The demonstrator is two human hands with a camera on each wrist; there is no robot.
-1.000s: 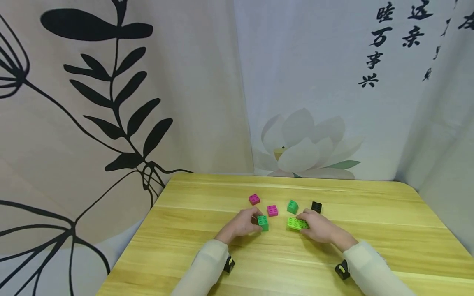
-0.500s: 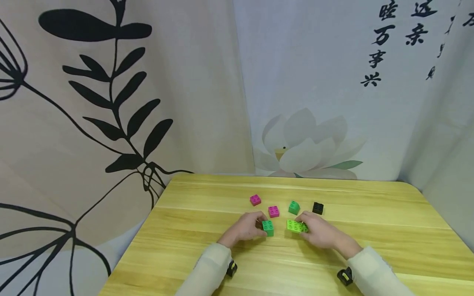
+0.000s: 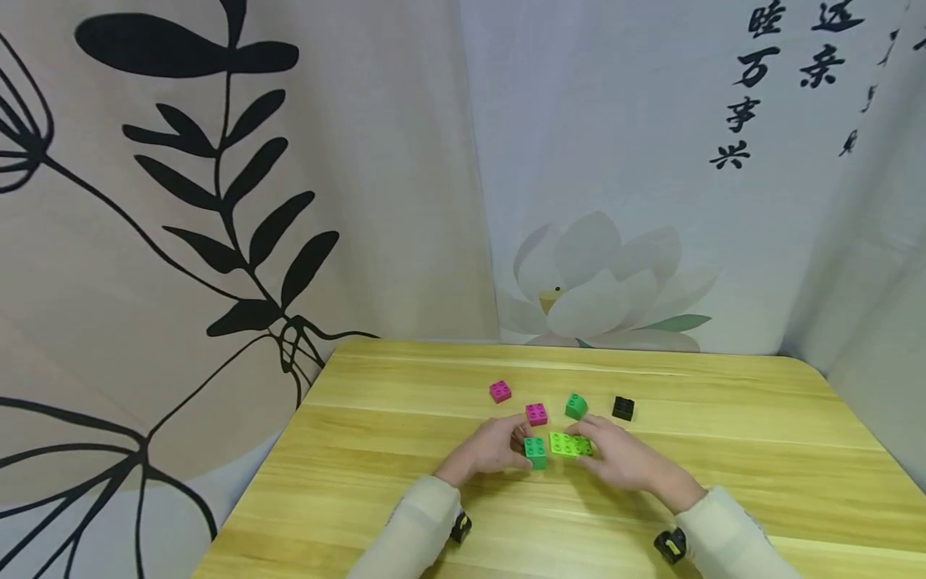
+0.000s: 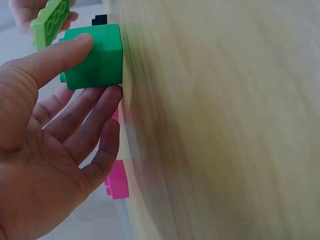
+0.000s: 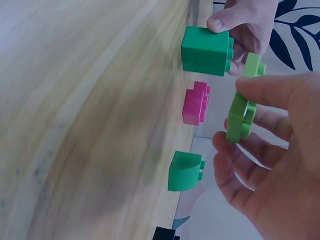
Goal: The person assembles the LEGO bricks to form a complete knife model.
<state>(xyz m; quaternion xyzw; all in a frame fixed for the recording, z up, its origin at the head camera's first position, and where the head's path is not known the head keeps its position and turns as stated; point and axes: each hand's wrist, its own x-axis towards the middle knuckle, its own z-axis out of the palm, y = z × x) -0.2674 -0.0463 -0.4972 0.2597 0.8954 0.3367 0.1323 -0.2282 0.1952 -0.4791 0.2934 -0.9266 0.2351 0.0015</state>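
Lime brick point(image 3: 562, 444) sits pinched between the thumb and fingers of the right hand point(image 3: 628, 458), its free end reaching out from the fingertips toward the other hand. Raised clear of the counter point(image 3: 405, 386), it has its studs up, and its hollow underside shows to the left wrist camera. Green block point(image 3: 535, 453) is pinched at the fingertips of the left hand point(image 3: 493, 447), the thumb on its near side and fingers on its far side; whether its base touches the counter I cannot tell. Only a narrow gap shows from above between the two held pieces. Both forearms, in pale sleeves point(image 3: 407, 524), come in from the near side and angle inward, so the hands face each other. Just beyond the left hand's fingertips lies a pink brick point(image 3: 536, 414), with a second pink brick point(image 3: 500, 392) farther out. Past the right hand's fingers stands a curved green block point(image 3: 575, 406), and beyond its knuckles a black brick point(image 3: 623, 408).
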